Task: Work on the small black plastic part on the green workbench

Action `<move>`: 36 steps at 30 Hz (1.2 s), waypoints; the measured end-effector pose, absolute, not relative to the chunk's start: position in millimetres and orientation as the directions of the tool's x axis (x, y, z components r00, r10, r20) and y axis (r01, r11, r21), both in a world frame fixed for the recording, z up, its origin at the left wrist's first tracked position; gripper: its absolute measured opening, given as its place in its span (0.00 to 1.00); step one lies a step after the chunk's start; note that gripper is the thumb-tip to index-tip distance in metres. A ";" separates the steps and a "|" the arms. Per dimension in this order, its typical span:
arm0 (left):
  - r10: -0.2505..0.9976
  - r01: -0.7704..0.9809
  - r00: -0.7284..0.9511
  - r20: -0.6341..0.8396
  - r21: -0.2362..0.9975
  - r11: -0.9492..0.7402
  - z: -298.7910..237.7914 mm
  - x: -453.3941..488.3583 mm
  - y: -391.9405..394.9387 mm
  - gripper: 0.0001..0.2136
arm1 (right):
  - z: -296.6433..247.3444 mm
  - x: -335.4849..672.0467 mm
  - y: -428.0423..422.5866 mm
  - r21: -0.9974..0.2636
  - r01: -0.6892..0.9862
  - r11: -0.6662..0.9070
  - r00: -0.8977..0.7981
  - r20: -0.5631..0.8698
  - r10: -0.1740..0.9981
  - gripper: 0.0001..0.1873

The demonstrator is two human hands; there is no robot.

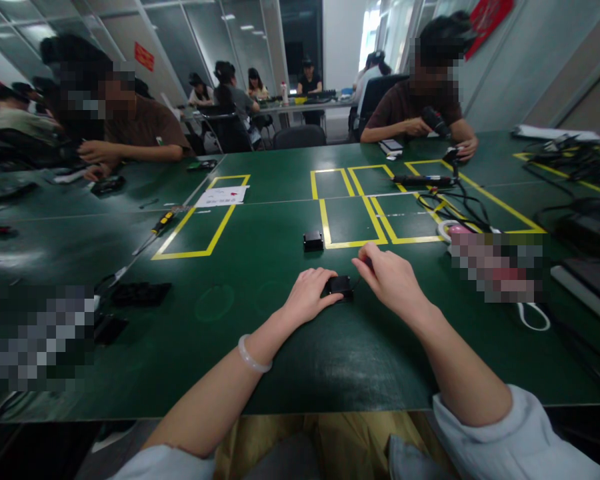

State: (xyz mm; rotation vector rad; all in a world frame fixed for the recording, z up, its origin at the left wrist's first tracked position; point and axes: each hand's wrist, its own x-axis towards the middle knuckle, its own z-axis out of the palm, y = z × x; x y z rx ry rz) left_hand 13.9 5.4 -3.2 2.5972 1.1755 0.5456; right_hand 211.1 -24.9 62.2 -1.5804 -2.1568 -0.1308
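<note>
A small black box-shaped part [340, 285] lies on the green table, held between the thumb and fingers of my left hand [309, 293]. My right hand [396, 279] is closed in a pinch just to the right of it. From those fingers a thin dark tool [358, 281] slants down towards the part's right side; its kind and most of its length are hidden. Whether its tip touches the part, I cannot tell. Beyond my left hand, a similar small black block [313, 241] rests by itself near a yellow tape corner.
Yellow tape outlines [355, 245] mark the green table [260, 373]. A yellow-black screwdriver [164, 221] and black parts [141, 293] lie left. Right are a black stick-shaped tool [425, 181], cables [473, 207] and a blurred pink item [495, 263]. Two people sit opposite, one holding a power tool [435, 122].
</note>
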 end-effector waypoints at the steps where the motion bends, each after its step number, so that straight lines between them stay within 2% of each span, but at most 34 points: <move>1: 0.759 0.670 0.607 0.235 0.364 -0.648 -3.0 13.8 5.3 0.17 | 62.3 211.1 -25.0 -0.192 0.926 0.326 -0.225 0.412 0.883 0.11; 7: 0.764 0.673 0.604 0.226 0.370 -0.641 -2.2 13.9 4.9 0.17 | 63.8 212.0 -26.6 -0.188 0.925 0.330 -0.225 0.428 0.875 0.10; 13: 0.766 0.676 0.604 0.221 0.366 -0.639 -0.8 14.4 4.1 0.17 | 64.2 212.5 -26.3 -0.188 0.917 0.351 -0.244 0.433 0.868 0.13; 19: 0.762 0.671 0.606 0.230 0.368 -0.644 -1.7 14.0 3.8 0.17 | 60.2 213.3 -24.9 -0.176 0.932 0.316 -0.217 0.427 0.878 0.10; 29: 0.764 0.676 0.607 0.221 0.362 -0.642 -0.9 14.0 4.4 0.17 | 62.0 214.6 -26.4 -0.228 0.908 0.353 -0.227 0.440 0.868 0.12; 36: 0.768 0.672 0.604 0.213 0.381 -0.635 -0.9 14.0 4.3 0.17 | 60.1 215.6 -26.3 -0.232 0.910 0.342 -0.218 0.435 0.874 0.08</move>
